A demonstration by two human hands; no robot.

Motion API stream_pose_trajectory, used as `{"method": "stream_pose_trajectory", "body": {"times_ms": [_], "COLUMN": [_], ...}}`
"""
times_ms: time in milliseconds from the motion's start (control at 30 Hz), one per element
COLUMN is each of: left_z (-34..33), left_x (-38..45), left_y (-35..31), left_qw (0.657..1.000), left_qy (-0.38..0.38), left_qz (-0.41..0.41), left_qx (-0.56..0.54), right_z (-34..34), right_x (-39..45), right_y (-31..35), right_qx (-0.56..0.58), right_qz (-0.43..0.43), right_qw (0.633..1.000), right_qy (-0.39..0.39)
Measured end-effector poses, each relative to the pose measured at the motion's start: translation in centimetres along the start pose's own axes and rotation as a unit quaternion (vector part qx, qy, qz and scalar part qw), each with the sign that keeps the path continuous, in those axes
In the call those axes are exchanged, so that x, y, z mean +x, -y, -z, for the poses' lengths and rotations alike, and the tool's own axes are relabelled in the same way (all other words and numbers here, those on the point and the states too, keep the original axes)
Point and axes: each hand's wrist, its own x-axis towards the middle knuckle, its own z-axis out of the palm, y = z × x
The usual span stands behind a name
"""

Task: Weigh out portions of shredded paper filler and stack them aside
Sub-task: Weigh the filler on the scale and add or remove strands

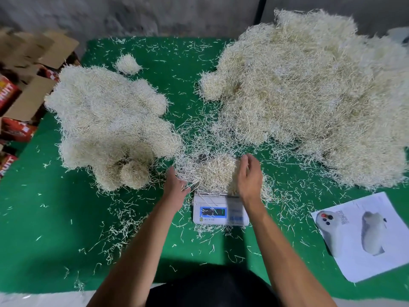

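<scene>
Both hands, left hand and right hand, cup the paper clump on the scale, fingers loose. Left stack done; big right pile remains.

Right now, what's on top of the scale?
A portion of shredded paper covers the scale platform, both hands cupping it. The platform is hidden; the display is unreadable.

The scale platform beneath the fingers is buried under a portion of shredded paper, and its display digits are too blurred to read. Far right of the fingers, the large heap runs past the picture's edge. The left hand fingertips are hidden in the shreds.
</scene>
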Motion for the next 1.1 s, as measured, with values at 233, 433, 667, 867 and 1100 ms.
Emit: {"method": "stream_pose_trajectory", "body": {"times_ms": [233,433,667,867,1100], "left_z": [-3.4,-5.4,-4.5,-2.3,1.6], "left_x": [-1.2,-3.2,-4.9,-4.4,-2.5], "left_y": [-0.4,0.6,-5.6,-7.3,-10.2], "left_qw": [0.970,0.976,0.937,0.938,0.938], "left_qy": [0.021,0.039,0.106,0.086,0.029], "left_qz": [-0.071,-0.105,-0.244,-0.267,-0.259], "left_qx": [0.231,0.189,0.228,0.203,0.231], "right_z": [-3.0,-5.6,-3.3,-1.1,2.6], "right_x": [-0.4,-1.9,1.0,7.1,12.1], "right_y": [1.5,1.9,3.3,3.9,3.5], "right_qx": [-0.106,0.084,0.164,0.100,0.106], "right_qz": [0.084,-0.062,-0.111,-0.123,-0.153], "right_qw": [0.991,0.984,0.973,0.987,0.981], "right_qy": [0.009,0.142,0.119,0.015,-0.058]}}
